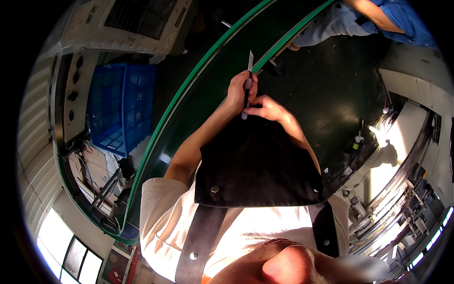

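Note:
A slim utility knife [247,84] with a black and grey handle points upward in the view, its pale, slant-tipped blade bare. My left hand [237,91] is wrapped round the handle near the blade end. At the handle's lower end, the fingers of my right hand [269,108] pinch the knife. Both hands are close together in front of my black apron [257,165], over the near edge of a green conveyor belt [206,80].
Green rails [189,78] border the curving belt. Left of it stands a blue plastic crate [124,106]. Across the belt at upper right is another person in a blue shirt [406,21]. A dark floor [317,94] lies to the right, with machinery [402,203] at lower right.

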A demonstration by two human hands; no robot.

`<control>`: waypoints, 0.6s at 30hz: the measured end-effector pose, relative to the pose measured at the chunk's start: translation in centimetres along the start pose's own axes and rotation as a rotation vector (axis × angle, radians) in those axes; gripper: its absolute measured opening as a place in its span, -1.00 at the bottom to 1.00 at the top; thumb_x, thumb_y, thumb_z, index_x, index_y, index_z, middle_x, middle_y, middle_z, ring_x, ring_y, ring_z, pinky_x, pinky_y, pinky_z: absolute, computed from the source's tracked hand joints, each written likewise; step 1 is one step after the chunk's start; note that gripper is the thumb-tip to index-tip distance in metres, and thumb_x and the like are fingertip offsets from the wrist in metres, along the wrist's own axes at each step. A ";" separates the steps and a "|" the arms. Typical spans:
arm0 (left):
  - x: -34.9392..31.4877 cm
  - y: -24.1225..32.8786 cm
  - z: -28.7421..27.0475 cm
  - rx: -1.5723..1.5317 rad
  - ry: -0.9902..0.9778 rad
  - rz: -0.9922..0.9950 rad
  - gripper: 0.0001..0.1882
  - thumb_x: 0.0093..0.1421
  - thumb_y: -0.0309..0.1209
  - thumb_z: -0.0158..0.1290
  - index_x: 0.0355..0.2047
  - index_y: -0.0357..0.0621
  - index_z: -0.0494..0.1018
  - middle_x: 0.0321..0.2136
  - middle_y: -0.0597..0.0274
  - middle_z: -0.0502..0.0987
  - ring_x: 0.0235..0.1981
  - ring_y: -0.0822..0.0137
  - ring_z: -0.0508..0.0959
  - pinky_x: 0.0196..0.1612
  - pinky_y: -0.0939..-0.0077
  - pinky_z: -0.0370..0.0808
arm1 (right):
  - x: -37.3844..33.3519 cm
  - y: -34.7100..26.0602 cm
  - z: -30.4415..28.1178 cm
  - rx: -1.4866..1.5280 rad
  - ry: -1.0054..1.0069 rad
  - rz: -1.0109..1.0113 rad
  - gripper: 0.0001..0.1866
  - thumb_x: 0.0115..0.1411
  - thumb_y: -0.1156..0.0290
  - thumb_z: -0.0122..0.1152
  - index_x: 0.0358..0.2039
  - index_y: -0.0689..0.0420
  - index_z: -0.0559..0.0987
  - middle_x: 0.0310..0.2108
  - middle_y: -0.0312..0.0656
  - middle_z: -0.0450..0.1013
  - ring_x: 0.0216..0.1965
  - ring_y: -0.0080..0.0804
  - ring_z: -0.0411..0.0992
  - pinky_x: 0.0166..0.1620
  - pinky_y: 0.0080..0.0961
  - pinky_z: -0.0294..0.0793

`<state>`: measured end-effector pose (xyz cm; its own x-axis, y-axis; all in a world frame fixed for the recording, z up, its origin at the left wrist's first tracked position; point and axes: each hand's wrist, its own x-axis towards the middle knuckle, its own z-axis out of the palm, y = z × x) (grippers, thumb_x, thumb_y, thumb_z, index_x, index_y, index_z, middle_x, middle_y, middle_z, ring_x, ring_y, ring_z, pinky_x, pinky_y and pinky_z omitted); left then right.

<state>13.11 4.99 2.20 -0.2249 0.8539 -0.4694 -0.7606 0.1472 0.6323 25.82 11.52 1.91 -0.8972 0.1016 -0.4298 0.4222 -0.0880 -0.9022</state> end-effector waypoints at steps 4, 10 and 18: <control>0.3 -0.1 -0.4 0.003 -0.010 -0.003 -0.69 0.25 -0.23 -0.37 -0.46 -0.17 0.26 -0.81 0.30 0.19 -0.85 0.44 0.15 -0.76 0.55 0.12 | 0.3 0.2 0.0 -0.002 0.006 0.013 -0.76 0.07 0.29 0.21 -0.35 0.21 0.57 -0.41 -0.26 0.50 -0.31 -0.53 0.39 -0.16 -0.56 0.32; 0.2 0.1 -0.2 0.022 -0.022 0.002 -0.69 0.25 -0.24 -0.36 -0.45 -0.17 0.25 -0.80 0.30 0.19 -0.84 0.44 0.16 -0.76 0.56 0.11 | 0.3 1.1 0.5 0.035 0.057 -0.040 -0.73 0.05 0.24 0.23 -0.39 0.21 0.57 -0.46 -0.24 0.49 -0.36 -0.52 0.39 -0.22 -0.55 0.33; 0.0 0.3 -0.8 -0.094 -0.050 0.009 -0.69 0.27 -0.26 -0.38 -0.44 -0.20 0.25 -0.79 0.29 0.20 -0.83 0.44 0.17 -0.76 0.56 0.13 | 0.3 -0.8 0.3 -0.078 0.044 0.008 -0.69 0.06 0.17 0.21 -0.47 0.21 0.57 -0.62 -0.26 0.42 -0.54 -0.54 0.32 -0.40 -0.56 0.30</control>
<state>12.35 4.65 1.88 -0.2029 0.8791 -0.4313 -0.8131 0.0942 0.5744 25.15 11.33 2.53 -0.8878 0.1450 -0.4368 0.4399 -0.0122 -0.8980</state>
